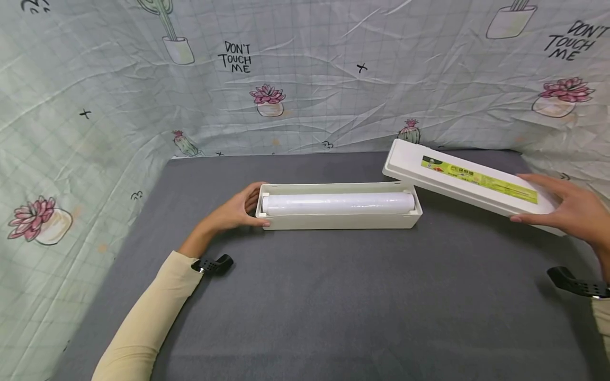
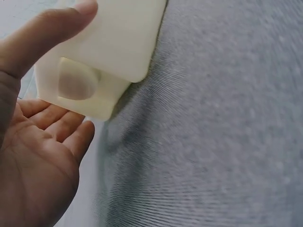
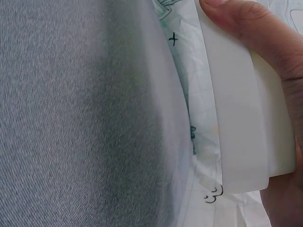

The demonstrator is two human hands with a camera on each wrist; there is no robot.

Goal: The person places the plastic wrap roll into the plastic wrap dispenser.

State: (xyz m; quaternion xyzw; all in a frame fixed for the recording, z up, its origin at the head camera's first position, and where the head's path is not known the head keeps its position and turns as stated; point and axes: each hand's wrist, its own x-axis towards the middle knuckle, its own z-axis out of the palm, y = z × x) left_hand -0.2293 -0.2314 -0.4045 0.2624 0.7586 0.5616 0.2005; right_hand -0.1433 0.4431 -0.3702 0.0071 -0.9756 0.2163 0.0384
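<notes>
A long white box rests on the grey surface, its top uncovered. Inside it lies a roll of plastic wrap. My left hand grips the box's left end, thumb on the front wall and fingers behind; the left wrist view shows the thumb over the box end. To the right, my right hand holds the white lid by its right end, thumb on the near edge. The lid, with a green printed label, is tilted, its left end at the box's back right corner. Whether they touch I cannot tell.
Grey cloth covers the work surface. Behind and at the sides hangs a pale printed curtain with cactus drawings and lettering. A black band is on the left wrist, and another black band on the right.
</notes>
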